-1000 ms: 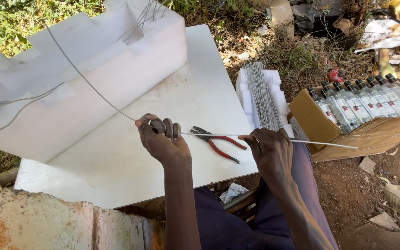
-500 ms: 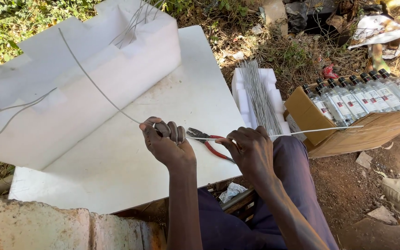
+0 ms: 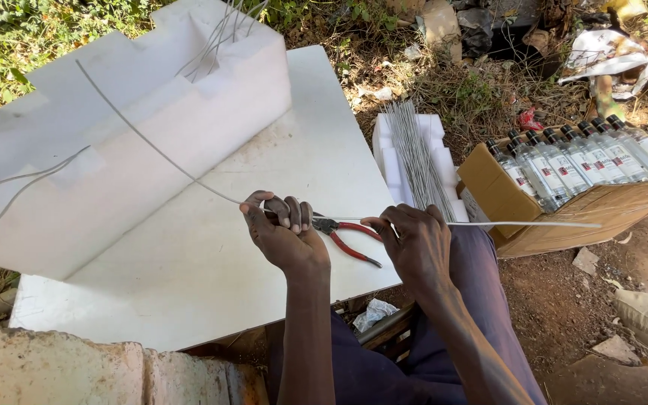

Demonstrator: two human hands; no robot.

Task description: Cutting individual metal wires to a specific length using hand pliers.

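I have one view only, from the camera on the person's head, tilted steeply down and forward. It sits close over the left hand (image 3: 286, 232) and right hand (image 3: 414, 244), above the white board (image 3: 189, 277). Ground and a cardboard box (image 3: 564, 214) fill the right; the far edge, I think, is grass.

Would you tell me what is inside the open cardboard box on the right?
The cardboard box holds a row of clear bottles with dark caps, lying side by side. Anything beneath them is hidden.
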